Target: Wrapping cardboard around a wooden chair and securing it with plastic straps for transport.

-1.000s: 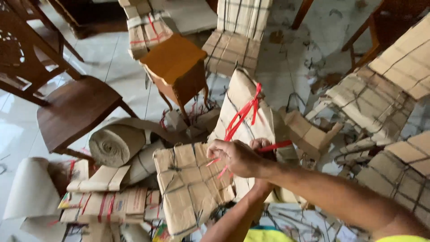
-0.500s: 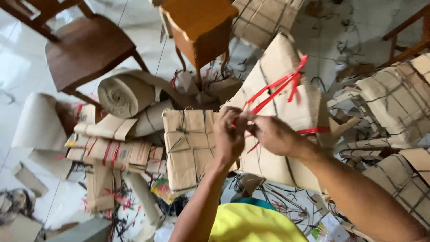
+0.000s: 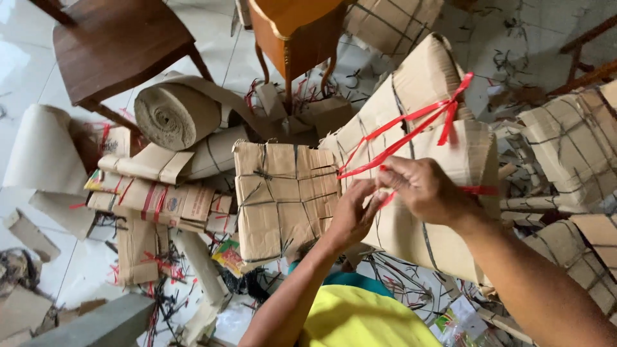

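While both hands' fingers pinch red ribbon (image 3: 398,138), cardboard bundles (image 3: 286,196), paper roll (image 3: 170,112) crowd around.

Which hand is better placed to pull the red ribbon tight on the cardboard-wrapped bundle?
The right hand: its fingers already pinch the red ribbon stretched across the cardboard-wrapped bundle. The left hand sits below, pressing the wrapping.

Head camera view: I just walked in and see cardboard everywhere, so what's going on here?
A person is working on a tall cardboard-wrapped bundle tied with red plastic ribbon. The right hand pinches the ribbon near the bundle's front, and the left hand meets it just below. A flatter cardboard parcel bound with dark string leans beside it, with a roll of brown paper and scraps littering the white tiled floor.
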